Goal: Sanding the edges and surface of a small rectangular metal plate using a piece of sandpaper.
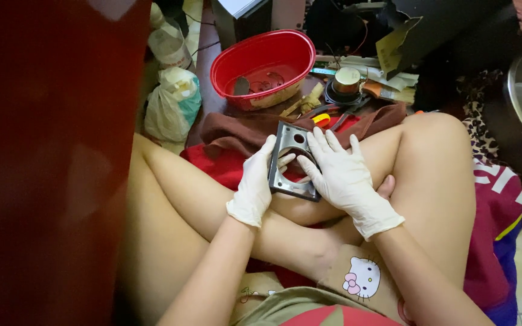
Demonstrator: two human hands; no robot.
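Note:
Both my hands wear white gloves. My left hand [253, 184] grips the left edge of a dark grey rectangular panel [289, 145] with a small round hole and a larger round opening. My right hand [341, 175] holds the panel's right side, fingers spread over the big opening. The panel rests tilted over my crossed bare legs, above a red cloth [222, 166].
A red oval basin [264, 65] with small dark parts stands beyond my knees. A brown cloth [243, 130], pliers [333, 118], a round speaker driver [347, 84], torn cardboard [397, 45] and plastic bags [173, 99] crowd the floor. A dark red panel [49, 151] walls the left.

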